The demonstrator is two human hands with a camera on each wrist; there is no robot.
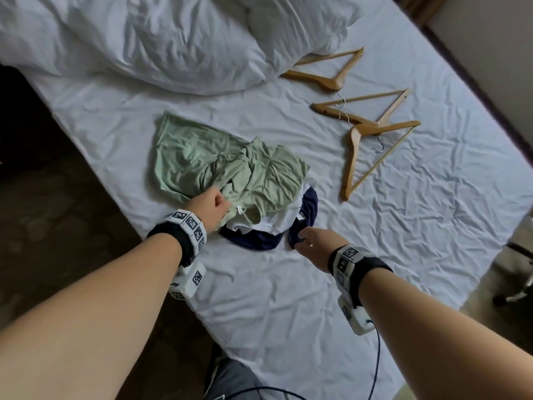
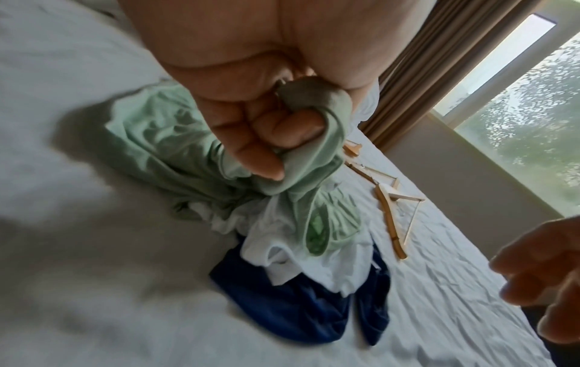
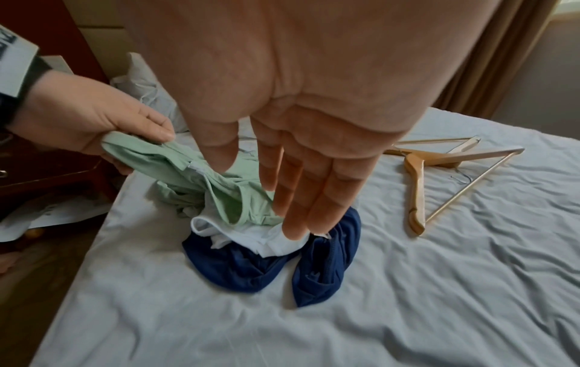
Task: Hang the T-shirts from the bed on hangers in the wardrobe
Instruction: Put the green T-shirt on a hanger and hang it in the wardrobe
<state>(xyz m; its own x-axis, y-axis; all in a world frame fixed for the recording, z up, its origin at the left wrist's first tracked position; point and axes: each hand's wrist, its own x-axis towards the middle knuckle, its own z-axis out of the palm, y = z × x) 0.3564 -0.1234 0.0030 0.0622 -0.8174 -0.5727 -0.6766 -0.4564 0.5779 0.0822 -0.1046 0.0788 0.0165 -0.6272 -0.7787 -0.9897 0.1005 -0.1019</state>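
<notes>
T-shirts piled on bed (image 1: 259,298): left hand (image 1: 210,207) grips green T-shirt (image 1: 202,157); right hand (image 1: 314,243) flat-fingered over navy T-shirt (image 1: 305,209).

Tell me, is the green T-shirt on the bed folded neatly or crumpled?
Crumpled. The green T-shirt lies bunched in loose wrinkles atop the white and navy ones, and the left hand grips a gathered edge.
</notes>
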